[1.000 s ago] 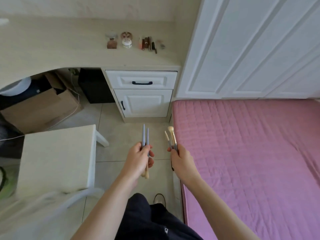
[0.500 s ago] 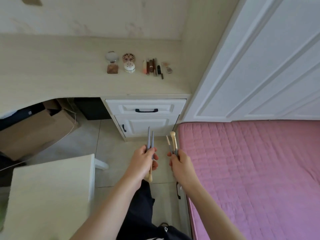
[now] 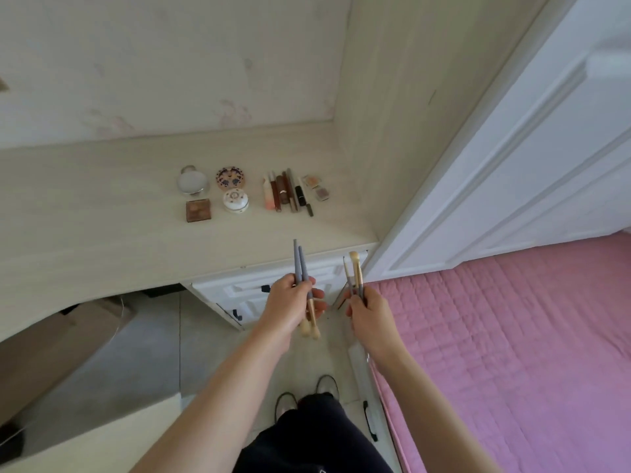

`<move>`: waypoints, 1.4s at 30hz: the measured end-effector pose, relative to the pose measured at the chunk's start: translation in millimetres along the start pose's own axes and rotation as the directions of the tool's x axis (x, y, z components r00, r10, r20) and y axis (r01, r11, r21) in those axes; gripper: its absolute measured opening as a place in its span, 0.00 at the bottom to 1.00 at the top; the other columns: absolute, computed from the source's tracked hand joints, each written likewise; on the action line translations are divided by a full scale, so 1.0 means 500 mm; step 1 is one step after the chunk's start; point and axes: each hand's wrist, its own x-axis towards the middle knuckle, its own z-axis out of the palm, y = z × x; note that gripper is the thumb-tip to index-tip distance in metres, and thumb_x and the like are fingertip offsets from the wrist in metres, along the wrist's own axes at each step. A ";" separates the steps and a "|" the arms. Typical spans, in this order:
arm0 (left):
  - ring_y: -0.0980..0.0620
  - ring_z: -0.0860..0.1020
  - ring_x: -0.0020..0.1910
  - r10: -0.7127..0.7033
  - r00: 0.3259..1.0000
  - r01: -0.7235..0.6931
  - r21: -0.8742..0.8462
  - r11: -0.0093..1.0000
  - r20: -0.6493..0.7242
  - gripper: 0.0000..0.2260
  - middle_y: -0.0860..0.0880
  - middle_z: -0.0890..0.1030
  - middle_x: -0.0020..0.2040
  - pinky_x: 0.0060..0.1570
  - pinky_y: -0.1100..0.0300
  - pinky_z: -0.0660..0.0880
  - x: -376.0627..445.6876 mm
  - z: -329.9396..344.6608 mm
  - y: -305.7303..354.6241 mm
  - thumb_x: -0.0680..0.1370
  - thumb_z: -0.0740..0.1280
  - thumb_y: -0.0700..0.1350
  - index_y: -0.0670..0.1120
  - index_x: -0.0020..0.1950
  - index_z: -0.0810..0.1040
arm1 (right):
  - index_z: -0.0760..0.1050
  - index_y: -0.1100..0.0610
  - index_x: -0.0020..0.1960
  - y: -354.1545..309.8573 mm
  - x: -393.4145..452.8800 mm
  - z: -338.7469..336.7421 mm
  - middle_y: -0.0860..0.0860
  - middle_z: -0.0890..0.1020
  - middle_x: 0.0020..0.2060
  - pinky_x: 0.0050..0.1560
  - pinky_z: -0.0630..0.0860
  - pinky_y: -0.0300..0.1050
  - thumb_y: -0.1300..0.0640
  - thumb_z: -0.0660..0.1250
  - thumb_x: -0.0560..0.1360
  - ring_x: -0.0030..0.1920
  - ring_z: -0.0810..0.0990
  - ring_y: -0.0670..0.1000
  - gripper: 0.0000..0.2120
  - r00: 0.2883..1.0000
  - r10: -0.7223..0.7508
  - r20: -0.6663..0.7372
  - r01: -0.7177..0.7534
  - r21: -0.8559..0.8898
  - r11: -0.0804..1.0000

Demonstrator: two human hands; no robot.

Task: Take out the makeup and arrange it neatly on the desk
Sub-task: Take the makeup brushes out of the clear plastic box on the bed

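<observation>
My left hand point(image 3: 290, 307) grips two makeup brushes point(image 3: 299, 264) with their grey handles pointing up and the bristles down below my fingers. My right hand point(image 3: 370, 314) holds two more brushes point(image 3: 355, 269), bristle tips up. Both hands hover just in front of the pale wooden desk point(image 3: 102, 233). On the desk lie a round mirror compact point(image 3: 192, 180), a brown square palette point(image 3: 198, 210), a patterned round compact point(image 3: 230, 177), a white round jar point(image 3: 235, 200), a row of lipsticks and pencils point(image 3: 286, 192), and two small square eyeshadow pans point(image 3: 316, 186).
White drawers point(image 3: 252, 295) sit under the desk's right end. A white wardrobe door point(image 3: 529, 148) stands at right, above a pink quilted bed point(image 3: 512, 353). A cardboard box point(image 3: 61, 339) lies under the desk at left, and a pale stool edge point(image 3: 85, 438) is at bottom left. My shoes point(image 3: 307, 394) are on the tile floor.
I have moved closer to the desk; the makeup on it now looks larger and nearer. Both hands still hold their brushes the same way, now raised to the desk's front edge.
</observation>
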 end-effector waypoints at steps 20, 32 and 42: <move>0.50 0.80 0.40 -0.115 0.993 0.113 0.205 0.972 -0.001 0.04 0.46 0.84 0.40 0.40 0.57 0.74 0.380 0.166 0.215 0.80 0.61 0.39 0.42 0.53 0.74 | 0.72 0.59 0.53 -0.161 0.429 -0.011 0.54 0.76 0.45 0.45 0.73 0.48 0.64 0.52 0.78 0.41 0.74 0.53 0.11 0.992 0.129 -0.005 -0.128 -0.187 0.974; 0.44 0.80 0.44 -0.193 0.981 0.177 0.358 0.917 0.010 0.04 0.39 0.81 0.46 0.46 0.50 0.81 0.543 0.229 0.231 0.76 0.68 0.37 0.39 0.50 0.77 | 0.74 0.62 0.55 -0.171 0.583 0.018 0.57 0.80 0.50 0.41 0.68 0.40 0.62 0.60 0.78 0.51 0.80 0.57 0.08 0.987 0.130 -0.099 -0.161 -0.466 0.870; 0.43 0.83 0.40 -0.140 0.990 0.118 0.561 0.819 -0.004 0.07 0.38 0.83 0.43 0.42 0.47 0.82 0.598 0.238 0.229 0.73 0.73 0.41 0.40 0.41 0.78 | 0.73 0.63 0.54 -0.172 0.612 0.032 0.60 0.80 0.52 0.43 0.68 0.40 0.60 0.64 0.77 0.54 0.79 0.58 0.09 0.994 0.062 -0.092 -0.105 -0.609 0.786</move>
